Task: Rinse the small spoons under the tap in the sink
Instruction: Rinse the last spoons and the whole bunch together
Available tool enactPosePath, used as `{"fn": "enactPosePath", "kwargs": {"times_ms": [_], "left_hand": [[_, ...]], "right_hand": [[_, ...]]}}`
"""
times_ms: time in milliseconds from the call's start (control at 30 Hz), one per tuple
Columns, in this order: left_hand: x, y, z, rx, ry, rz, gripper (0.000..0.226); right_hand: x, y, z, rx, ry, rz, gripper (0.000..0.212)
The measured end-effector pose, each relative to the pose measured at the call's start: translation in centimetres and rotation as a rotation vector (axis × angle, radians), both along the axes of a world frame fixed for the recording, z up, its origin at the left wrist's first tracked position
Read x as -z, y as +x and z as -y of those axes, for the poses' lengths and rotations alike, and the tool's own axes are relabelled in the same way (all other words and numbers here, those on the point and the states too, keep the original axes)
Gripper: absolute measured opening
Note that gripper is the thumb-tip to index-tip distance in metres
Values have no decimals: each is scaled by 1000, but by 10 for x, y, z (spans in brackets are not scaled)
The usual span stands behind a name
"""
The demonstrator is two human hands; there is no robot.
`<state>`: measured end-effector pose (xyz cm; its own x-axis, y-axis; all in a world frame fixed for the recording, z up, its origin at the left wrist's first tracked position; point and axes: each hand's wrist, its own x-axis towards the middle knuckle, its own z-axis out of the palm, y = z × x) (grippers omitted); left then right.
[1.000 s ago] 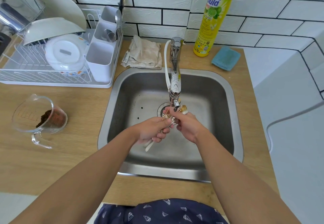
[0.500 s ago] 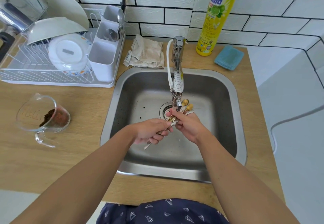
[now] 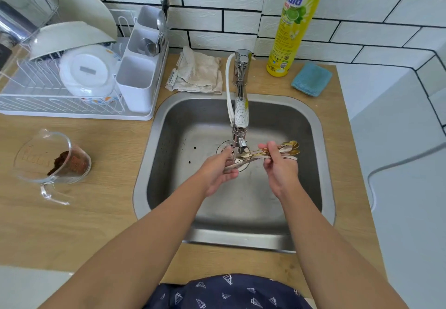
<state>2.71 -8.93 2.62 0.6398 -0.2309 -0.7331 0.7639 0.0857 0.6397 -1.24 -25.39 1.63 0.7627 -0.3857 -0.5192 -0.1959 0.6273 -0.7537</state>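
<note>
Currently: brushed stainless sink, rounded corners, set in a wood-grain bench. Chrome tap with white hose ends over the drain. Small spoons, thin gold and silver handles with oval bowls, bundled horizontally just below the spout. Left hand curled around the handle ends. Right hand pinches the bundle near the bowls, fingers bent over it.
</note>
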Motion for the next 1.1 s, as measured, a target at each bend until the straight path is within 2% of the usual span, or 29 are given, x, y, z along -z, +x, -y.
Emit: {"fn": "enactPosePath", "kwargs": {"times_ms": [133,233,300,367,433,500,600,700,733,800,867,933,1000,1033,1100], "left_hand": [[-5,6,14,-3,14,96,14],[-13,9,15,-36,1,138,22],[-16,12,10,24,26,135,25],[-17,14,-2,177,121,186,30],[-13,18,-18,370,248,342,36],[-13,24,-34,526,329,487,38],[-22,30,-44,755,362,513,38],[-24,27,-42,1097,548,569,46],[-22,24,-40,1148,577,562,41],[-16,14,-41,1123,534,487,22],[-12,4,-47,946,307,299,11],[-10,-1,-57,771,65,57,17],[-9,-3,-71,745,-61,-73,24],[-8,-4,-78,750,-103,-115,27],[-8,-6,-93,734,-153,-184,40]], "right_hand": [[0,-2,-1,4,25,18,23],[-1,-1,-5,17,49,32,17],[-4,0,-7,16,61,33,13],[-7,1,-9,-11,53,30,18],[-10,3,-13,-70,20,25,27],[-12,5,-20,-137,3,11,24],[-16,7,-32,-253,-7,-27,13],[-19,11,-43,-364,-68,-55,16],[-20,13,-45,-395,-100,-61,16],[-21,16,-44,-492,-206,-79,14],[-21,16,-40,-578,-226,-90,10],[-18,12,-36,-571,-57,-57,9],[-12,7,-32,-546,59,3,24],[-10,5,-33,-571,43,29,27],[-7,2,-39,-643,-61,51,17]]}}
